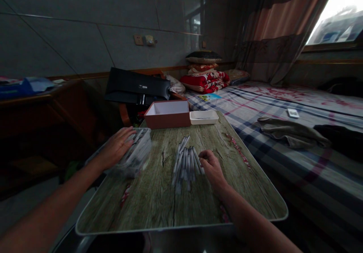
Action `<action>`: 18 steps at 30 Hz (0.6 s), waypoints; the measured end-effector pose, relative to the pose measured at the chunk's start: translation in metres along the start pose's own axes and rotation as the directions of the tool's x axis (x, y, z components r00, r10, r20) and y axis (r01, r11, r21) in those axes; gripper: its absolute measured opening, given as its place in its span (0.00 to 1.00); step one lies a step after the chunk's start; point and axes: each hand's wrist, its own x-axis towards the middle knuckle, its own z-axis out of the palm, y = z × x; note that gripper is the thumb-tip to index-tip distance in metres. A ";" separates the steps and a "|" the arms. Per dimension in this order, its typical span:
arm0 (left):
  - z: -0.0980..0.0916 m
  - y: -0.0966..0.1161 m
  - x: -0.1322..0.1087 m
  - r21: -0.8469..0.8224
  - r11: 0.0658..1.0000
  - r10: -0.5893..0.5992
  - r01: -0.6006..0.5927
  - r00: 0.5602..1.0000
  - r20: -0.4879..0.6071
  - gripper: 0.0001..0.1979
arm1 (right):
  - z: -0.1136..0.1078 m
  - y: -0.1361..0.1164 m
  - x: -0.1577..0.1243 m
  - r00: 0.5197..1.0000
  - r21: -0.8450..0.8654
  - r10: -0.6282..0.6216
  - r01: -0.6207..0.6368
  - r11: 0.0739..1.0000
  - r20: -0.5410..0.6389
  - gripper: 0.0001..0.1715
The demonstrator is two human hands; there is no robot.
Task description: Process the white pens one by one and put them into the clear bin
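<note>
With the left hand (117, 147) laid flat, fingers spread, on the clear tub (133, 154) at the tabletop's (159, 204) left edge, the right hand (211, 168), fingers curled together, touches the pens (185, 162) mid-table; sorting looks underway, calling for a careful pinch.

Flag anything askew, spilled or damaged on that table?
Nothing spilled or broken. The clear plastic tray under the left hand overhangs the table at its left edge and is blurred. The pens by the right hand lie loose and fanned, not squared. Cracks in the tabletop look printed.
</note>
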 end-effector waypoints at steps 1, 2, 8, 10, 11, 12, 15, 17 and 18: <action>-0.004 0.009 0.000 -0.005 1.000 -0.006 0.005 0.998 -0.059 0.27 | 0.000 0.001 0.000 1.000 -0.008 0.004 -0.004 1.000 -0.013 0.06; -0.009 0.019 -0.001 -0.010 1.000 -0.015 0.014 0.993 -0.118 0.26 | 0.000 0.002 0.000 1.000 -0.014 0.008 -0.009 1.000 -0.024 0.06; -0.012 0.102 -0.019 -0.137 0.988 0.039 -0.076 0.966 -0.257 0.17 | 0.001 0.006 0.002 0.995 0.000 0.028 -0.028 1.000 -0.091 0.08; 0.004 0.124 -0.023 -0.251 0.964 0.039 -0.085 0.983 -0.181 0.15 | 0.001 0.008 0.002 0.995 0.003 0.035 -0.035 0.999 -0.095 0.09; 0.016 0.132 -0.024 -0.306 0.950 0.026 -0.061 0.993 -0.118 0.13 | 0.001 0.008 0.002 0.995 0.002 0.037 -0.037 0.999 -0.096 0.09; 0.028 0.138 -0.024 -0.347 0.938 -0.003 -0.016 0.999 -0.052 0.12 | 0.001 0.009 0.002 0.995 0.001 0.038 -0.038 0.999 -0.097 0.09; 0.067 0.146 -0.019 -0.393 0.906 -0.115 0.156 0.985 0.124 0.07 | 0.001 0.010 0.003 0.995 -0.002 0.039 -0.039 0.999 -0.097 0.09; 0.088 0.147 -0.014 -0.384 0.890 -0.188 0.245 0.965 0.181 0.06 | 0.001 0.010 0.002 0.994 0.001 0.039 -0.039 0.999 -0.100 0.08; 0.096 0.147 -0.012 -0.376 0.886 -0.213 0.273 0.958 0.193 0.06 | 0.001 0.010 0.002 0.994 0.002 0.038 -0.038 0.999 -0.099 0.08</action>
